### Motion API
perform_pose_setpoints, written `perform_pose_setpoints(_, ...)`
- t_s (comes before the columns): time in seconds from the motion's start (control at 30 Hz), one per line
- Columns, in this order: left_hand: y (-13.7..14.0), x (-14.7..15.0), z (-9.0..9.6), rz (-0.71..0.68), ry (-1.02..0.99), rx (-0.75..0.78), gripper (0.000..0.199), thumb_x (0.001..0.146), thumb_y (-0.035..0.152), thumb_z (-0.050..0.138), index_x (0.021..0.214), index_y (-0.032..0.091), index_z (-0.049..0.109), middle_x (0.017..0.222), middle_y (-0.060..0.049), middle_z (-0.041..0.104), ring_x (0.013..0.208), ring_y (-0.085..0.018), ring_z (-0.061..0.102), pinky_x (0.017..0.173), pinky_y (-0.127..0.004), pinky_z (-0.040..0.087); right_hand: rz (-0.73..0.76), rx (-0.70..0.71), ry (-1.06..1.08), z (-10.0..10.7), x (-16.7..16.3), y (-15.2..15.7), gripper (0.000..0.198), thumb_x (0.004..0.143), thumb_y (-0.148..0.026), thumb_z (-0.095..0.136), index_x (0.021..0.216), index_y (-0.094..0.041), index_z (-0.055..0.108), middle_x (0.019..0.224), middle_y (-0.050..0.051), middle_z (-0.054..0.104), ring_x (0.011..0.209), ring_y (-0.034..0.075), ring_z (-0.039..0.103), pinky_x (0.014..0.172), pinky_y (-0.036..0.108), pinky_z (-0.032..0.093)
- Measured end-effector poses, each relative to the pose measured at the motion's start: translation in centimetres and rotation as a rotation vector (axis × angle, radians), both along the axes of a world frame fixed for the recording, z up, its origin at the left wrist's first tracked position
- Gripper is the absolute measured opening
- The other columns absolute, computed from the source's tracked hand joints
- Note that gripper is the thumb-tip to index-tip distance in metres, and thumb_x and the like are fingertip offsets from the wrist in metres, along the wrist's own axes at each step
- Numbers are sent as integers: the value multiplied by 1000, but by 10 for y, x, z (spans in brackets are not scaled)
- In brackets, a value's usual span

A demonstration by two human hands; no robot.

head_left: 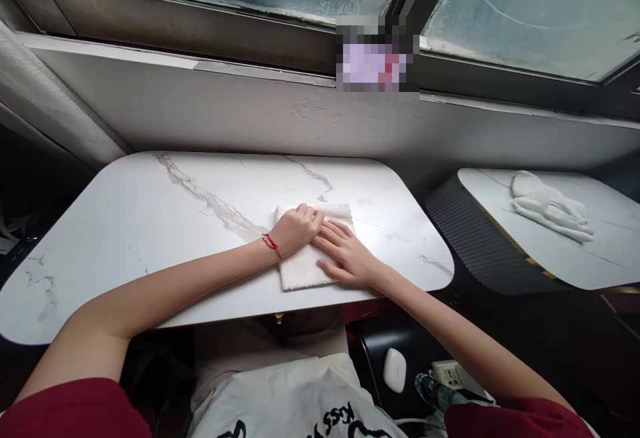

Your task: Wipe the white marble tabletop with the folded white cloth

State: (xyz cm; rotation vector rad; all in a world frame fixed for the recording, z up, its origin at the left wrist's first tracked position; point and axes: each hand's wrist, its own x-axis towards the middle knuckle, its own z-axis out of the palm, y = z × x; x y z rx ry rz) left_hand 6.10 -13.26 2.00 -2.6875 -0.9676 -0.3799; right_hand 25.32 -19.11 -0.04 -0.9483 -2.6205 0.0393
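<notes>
A folded white cloth [303, 271] lies flat on the white marble-patterned table [210, 185], near its front edge. My left hand [296, 230], with a red string bracelet [271, 243] at the wrist, has its fingers curled in on the cloth's upper part. Flat on the right side of the same cloth rests my right hand [345, 253], its fingers stretched out and somewhat apart. The right fingertips touch or nearly touch the left fingers. The undersides of both hands are hidden.
To the right, a second marble-patterned table [505, 215] holds a crumpled white cloth [550, 206]. Windows [525, 18] and a wall [240, 111] stand behind. Below right, a white rounded case [395, 370], a bottle [436, 390] and a power strip [449, 375] sit on a dark surface.
</notes>
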Motion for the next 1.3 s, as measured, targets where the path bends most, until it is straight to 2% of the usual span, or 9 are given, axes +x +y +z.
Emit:
perform_pose_setpoints(0.17,34,24,2,175,-17,-113,31,97,4,35,113,6,61,88,-19,70,85,-29,68,63,-34,46,-35,-11,-16,-2,9,49,54,103,-43,34,147,-17,51,155,16,48,148,32,38,120,56,32)
perform_pose_setpoints(0.3,73,39,2,239,26,-123,37,96,2,33,124,3,57,94,-21,72,87,-29,70,66,-34,47,-88,-2,-26,-5,13,97,54,103,-44,33,143,-15,54,156,18,47,147,32,38,119,54,32)
perform_pose_setpoints(0.43,118,36,4,219,-4,-155,34,99,6,33,121,3,58,101,-23,71,97,-31,69,72,-35,48,-148,4,-30,-9,10,141,54,104,-44,31,141,-13,56,159,19,41,148,32,37,120,53,29)
perform_pose_setpoints(0.6,166,24,-1,214,-175,-167,26,97,7,37,106,11,62,107,-20,69,107,-33,64,83,-41,49,-239,-12,-21,-10,4,181,56,105,-48,28,146,-19,53,162,14,39,149,30,37,120,52,30)
perform_pose_setpoints(0.7,181,17,-7,225,-286,-165,23,98,12,41,104,14,62,112,-17,67,109,-31,60,91,-42,48,-278,-22,-9,-9,1,191,55,105,-46,28,146,-19,54,162,13,39,147,30,39,120,51,30)
perform_pose_setpoints(0.83,188,10,-12,205,-400,-208,23,96,11,41,102,16,63,111,-12,67,107,-28,59,96,-40,48,-291,-18,12,-10,0,192,54,105,-46,29,147,-21,53,161,12,41,147,29,40,121,51,30)
perform_pose_setpoints(1.2,195,8,-17,155,-450,-215,22,94,11,43,100,17,64,107,-11,66,104,-28,58,97,-41,48,-327,-3,-8,-6,-4,188,52,104,-39,33,149,-20,51,162,12,41,149,26,38,123,49,27)
perform_pose_setpoints(1.3,191,7,-19,138,-467,-219,25,94,10,41,101,18,64,108,-10,66,105,-27,58,97,-40,49,-319,-1,-27,-9,-1,189,54,104,-39,31,153,-21,45,164,11,37,150,28,37,123,51,26)
